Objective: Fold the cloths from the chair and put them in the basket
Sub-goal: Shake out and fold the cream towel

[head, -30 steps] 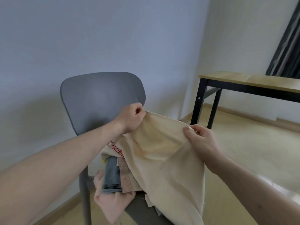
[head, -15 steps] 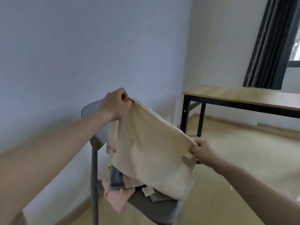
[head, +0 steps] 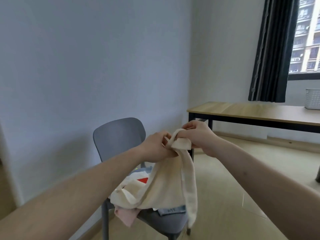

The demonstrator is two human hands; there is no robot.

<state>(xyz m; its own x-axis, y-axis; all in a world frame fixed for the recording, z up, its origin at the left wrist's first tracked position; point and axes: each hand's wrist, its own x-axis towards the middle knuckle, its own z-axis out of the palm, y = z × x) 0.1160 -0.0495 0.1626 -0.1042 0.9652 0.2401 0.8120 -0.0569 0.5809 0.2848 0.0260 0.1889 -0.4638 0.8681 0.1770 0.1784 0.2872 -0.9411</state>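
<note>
One table [head: 256, 112] with a pale wooden top and black legs stands along the far wall, under a window with one dark curtain [head: 273, 49] drawn to its left; one white basket [head: 313, 98] with a slotted wall sits on the table's right end, cut by the frame edge, well apart from both hands; one grey chair [head: 119, 135] stands in front of the wall, its back upright and its seat carrying a loose pile of cloths [head: 138, 181]; how many cloths make up the pile cannot be told, though a pink one [head: 125, 214], a blue-grey one [head: 171, 210] and a white one with a red patch show at its edges.

One cream cloth [head: 166, 184] hangs from the two hands, above the chair seat; its top corners are gathered between the hands, which are brought together just in front of the chair back, and its body droops below them, the lower part draped on the pile, one long edge trailing down past the front of the seat.

Both forearms reach forward from the lower corners and meet in the middle; the left hand [head: 155, 147] is curled round the cloth's upper edge, knuckles up; the right hand [head: 199, 135] sits just beside it and slightly higher, thumb and fingers pinching a folded corner of the same cloth; the two hands are nearly touching.
</note>
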